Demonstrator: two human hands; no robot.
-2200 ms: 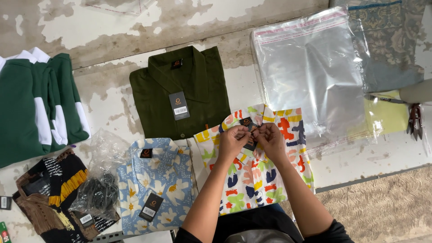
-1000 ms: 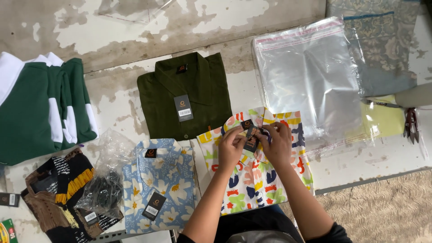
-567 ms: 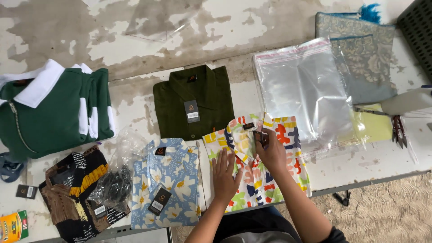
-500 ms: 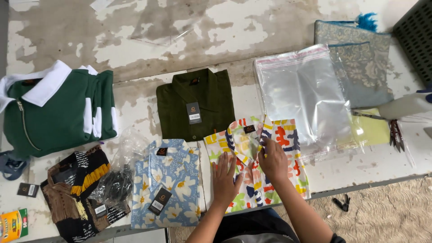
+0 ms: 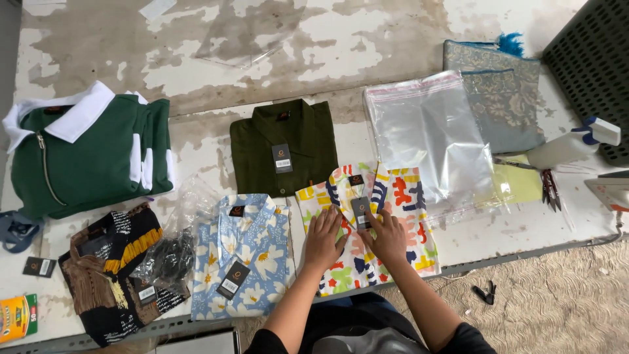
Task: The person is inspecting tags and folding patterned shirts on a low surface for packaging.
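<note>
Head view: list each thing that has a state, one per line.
Colourful patterned shirt: folded, flat, both hands on it.
Left hand: open, palm down.
Right hand: open, fingertips by the grey tag.
Dark green shirt: folded, tagged.
Blue floral shirt: folded, tagged.
Clear bag: empty, flat.

worn white table [image 5: 216, 141], stained concrete floor [image 5: 327, 39]

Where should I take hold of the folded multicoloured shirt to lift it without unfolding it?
Take the multicoloured shirt by its two long side edges, coming in from left and right together. It lies flat and folded, collar away from you, with the left hand and right hand pressing its front; a side grip likely keeps the folds stacked.
</note>
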